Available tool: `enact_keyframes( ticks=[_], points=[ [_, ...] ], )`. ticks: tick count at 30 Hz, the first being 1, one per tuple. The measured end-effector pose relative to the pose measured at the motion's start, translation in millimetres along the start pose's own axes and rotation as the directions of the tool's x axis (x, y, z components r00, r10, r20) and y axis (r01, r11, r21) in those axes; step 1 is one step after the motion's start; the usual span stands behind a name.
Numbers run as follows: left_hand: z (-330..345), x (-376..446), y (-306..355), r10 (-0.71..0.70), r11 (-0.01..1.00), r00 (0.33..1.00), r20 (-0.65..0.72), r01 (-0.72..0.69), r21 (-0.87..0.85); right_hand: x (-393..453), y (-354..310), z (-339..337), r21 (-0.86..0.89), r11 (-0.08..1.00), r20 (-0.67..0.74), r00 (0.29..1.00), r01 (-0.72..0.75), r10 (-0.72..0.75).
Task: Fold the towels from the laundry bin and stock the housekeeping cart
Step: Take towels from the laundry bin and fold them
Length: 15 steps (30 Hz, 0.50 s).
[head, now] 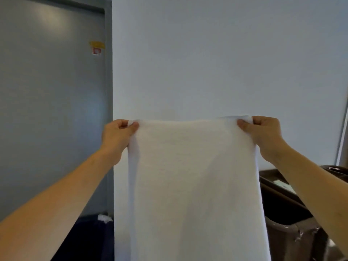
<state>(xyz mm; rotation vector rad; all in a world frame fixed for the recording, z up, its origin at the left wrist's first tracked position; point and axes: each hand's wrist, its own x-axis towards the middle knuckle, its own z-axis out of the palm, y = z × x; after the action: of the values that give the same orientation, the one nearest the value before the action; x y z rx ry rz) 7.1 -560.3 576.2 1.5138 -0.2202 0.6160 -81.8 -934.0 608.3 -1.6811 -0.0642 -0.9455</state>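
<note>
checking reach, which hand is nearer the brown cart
Right. The right hand pinches the towel corner just above the brown cart; the left hand holds the far corner, by the grey door.

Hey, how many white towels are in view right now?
2: one towel held up by left hand and right hand; a white scrap, likely another, low left. Others may be hidden.

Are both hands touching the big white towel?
Touching. The head view shows the left hand and the right hand each pinching a top corner of the white cloth towel, thumbs pressed on its front, so it hangs between them.
</note>
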Motion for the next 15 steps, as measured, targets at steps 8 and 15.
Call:
enact_keyframes(
  ticks=[8, 15],
  points=[
    [53.3, 69.8, -64.1, -0.108, 0.994, 0.992, -0.059, 0.107, -0.024, 86.8, 87.4, 51.1, -0.024, 0.999, 0.068, 0.997, -0.036, 0.038],
    [75.6, 93.2, -63.4, -0.077, 0.996, 0.991, -0.109, 0.071, -0.055, 136.1, 124.3, 72.3, 0.121, 0.992, 0.113, 0.993, -0.035, 0.021]
  ],
)
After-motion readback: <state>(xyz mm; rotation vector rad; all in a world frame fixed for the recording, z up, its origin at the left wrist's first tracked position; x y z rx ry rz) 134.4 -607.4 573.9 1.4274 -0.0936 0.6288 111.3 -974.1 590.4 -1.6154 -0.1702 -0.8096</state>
